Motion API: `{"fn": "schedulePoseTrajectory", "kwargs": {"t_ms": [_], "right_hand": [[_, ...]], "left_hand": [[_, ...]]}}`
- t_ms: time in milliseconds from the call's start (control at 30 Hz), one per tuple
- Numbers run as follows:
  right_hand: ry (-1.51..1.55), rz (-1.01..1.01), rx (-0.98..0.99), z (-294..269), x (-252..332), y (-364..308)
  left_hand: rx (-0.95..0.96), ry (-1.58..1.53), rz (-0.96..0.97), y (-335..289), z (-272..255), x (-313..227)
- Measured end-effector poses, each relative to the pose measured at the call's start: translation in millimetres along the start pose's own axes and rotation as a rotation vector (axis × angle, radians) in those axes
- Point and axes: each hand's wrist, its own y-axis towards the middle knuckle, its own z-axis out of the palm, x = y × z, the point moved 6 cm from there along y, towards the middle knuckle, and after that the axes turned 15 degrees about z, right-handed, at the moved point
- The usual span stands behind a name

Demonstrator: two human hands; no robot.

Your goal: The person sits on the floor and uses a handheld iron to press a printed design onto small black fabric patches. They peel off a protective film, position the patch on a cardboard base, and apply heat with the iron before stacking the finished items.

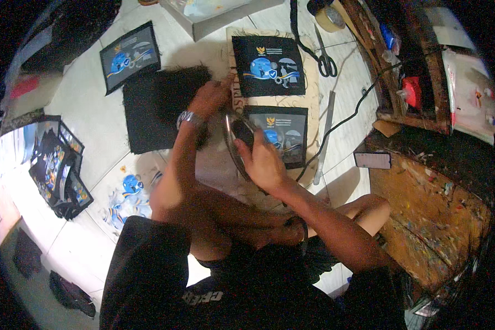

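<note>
My right hand (261, 162) is wrapped round the dark handle of a clothes iron (232, 144), whose rim looks metallic. The iron stands by the left edge of a black cloth patch (296, 153) with a blue print under a greyish, film-like sheet. Above it on the same pale board (313, 93) lies a second printed black cloth patch (272, 82) with frayed edges. My left hand (212, 99), wearing a wristwatch, is at the board's left edge with its fingers drawn together; what they hold, if anything, is hidden. Beneath that hand is a pile of plain black cloth (162, 113).
Another printed patch (129, 58) lies at the upper left, several more (60, 170) at the far left. Printed film sheets (129, 192) lie near my left knee. Scissors (327, 58), a metal ruler (325, 137), a black cord (344, 124) and a phone (373, 160) are on the right.
</note>
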Motion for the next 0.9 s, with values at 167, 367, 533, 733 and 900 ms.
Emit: {"fn": "schedulePoseTrajectory", "kwargs": {"t_ms": [167, 367, 533, 733, 900], "right_hand": [[-0.128, 0.000, 0.250, -2, 12, -12], [-0.304, -0.271, 0.281, 2, -17, -57], [-0.417, -0.084, 0.411, -58, -98, -87], [-0.087, 0.021, 0.187, -84, -58, -47], [-0.048, 0.062, 0.110, -49, -66, -8]], "left_hand": [[-0.020, 0.003, 0.001, 19, 0, 27], [-0.023, 0.208, 0.299, 37, 8, 67], [-0.053, 0.108, 0.371, 29, 33, 20], [-0.020, 0.290, 0.395, 21, 30, 60], [0.208, 0.075, 0.312, -18, 40, -11]]}}
